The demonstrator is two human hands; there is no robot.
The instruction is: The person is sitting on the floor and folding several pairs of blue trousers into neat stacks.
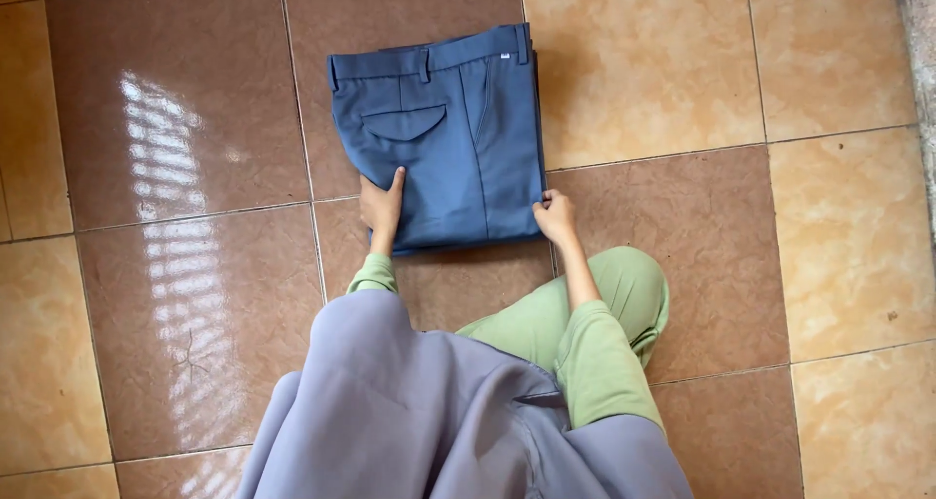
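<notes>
Folded blue trousers (444, 138) lying upper centre on tiled floor (682, 216), left hand (381, 207) pressing flat, right hand (554, 216) pinching the lower corner, keeping folds square

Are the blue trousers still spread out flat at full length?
No, the blue trousers lie folded into a compact rectangle on the tiled floor.

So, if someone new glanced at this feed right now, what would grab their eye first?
The folded blue trousers, lying as a neat rectangle on the tiled floor at top centre with waistband and flap pocket facing up. Next, the left hand and right hand, each on a near corner of the bundle. Bright window glare streaks the brown tiles at left.
</notes>
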